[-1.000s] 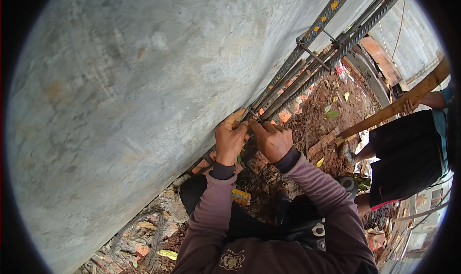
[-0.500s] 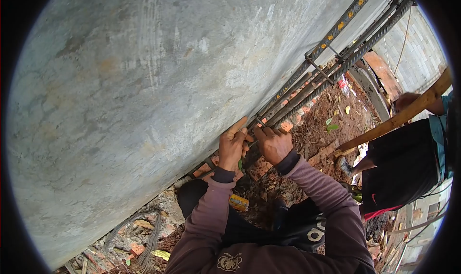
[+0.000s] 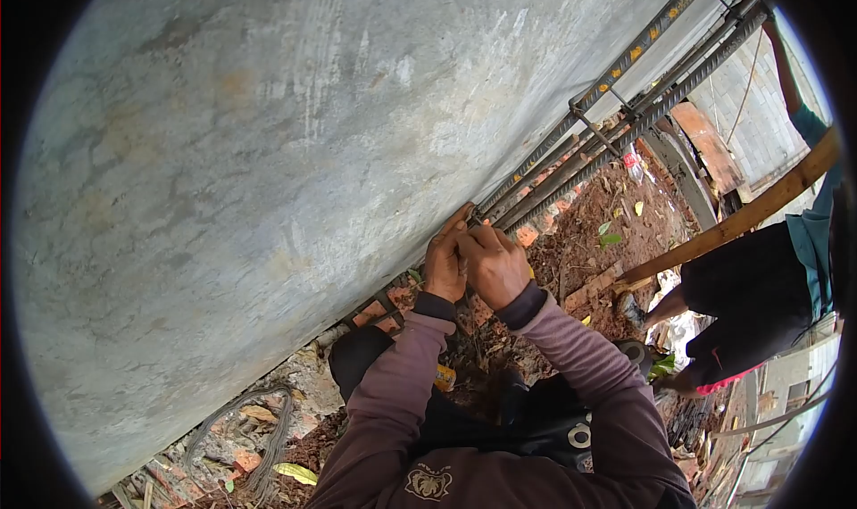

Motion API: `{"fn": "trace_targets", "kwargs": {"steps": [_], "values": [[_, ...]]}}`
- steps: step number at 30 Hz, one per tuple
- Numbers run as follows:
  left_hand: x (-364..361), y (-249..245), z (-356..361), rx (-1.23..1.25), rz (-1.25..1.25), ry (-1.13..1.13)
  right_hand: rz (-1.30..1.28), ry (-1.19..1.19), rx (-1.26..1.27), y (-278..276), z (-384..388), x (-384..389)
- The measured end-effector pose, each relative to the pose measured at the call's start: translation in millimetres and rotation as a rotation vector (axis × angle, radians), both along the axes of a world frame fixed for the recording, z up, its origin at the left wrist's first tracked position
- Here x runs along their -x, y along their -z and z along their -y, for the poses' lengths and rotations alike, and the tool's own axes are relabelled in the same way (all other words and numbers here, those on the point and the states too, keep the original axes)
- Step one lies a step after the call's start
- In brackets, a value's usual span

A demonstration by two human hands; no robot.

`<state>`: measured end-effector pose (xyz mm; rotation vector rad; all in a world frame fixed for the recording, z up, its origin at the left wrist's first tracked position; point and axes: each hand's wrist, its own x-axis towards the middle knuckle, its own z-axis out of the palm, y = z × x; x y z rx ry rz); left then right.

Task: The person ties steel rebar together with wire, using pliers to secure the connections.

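My left hand [image 3: 446, 261] and my right hand [image 3: 495, 264] meet at the lower part of a rebar cage [image 3: 571, 177], close against the grey wall [image 3: 268, 188]. Both hands have curled fingers pressed together around a bar joint. What the fingertips pinch is too small and hidden to name. The cage runs up to the upper right, its long ribbed bars crossed by a square stirrup [image 3: 596, 127].
A co-worker in dark shorts [image 3: 750, 286] stands at the right, an arm raised to the bars. A wooden pole [image 3: 732, 227] slants there. A wire bundle [image 3: 284, 420] lies lower left; a yellow can [image 3: 444, 378] sits below my hands. Red soil and brick pieces cover the ground.
My right hand has moved left and down, against my left hand, whose pointing fingers have curled in. The co-worker has shifted and now reaches up to the cage's upper end.
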<state>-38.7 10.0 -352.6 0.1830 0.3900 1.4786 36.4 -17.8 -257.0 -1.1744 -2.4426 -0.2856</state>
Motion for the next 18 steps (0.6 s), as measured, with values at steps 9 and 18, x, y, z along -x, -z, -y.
{"fn": "trace_targets", "kwargs": {"steps": [9, 18], "values": [[-10, 26, -14, -0.353, 0.279, 0.098, -0.025, -0.14, -0.04, 3, -11, 3], [0, 12, -19, -0.218, -0.223, 0.022, -0.136, -0.212, -0.045, 14, -5, 0]]}}
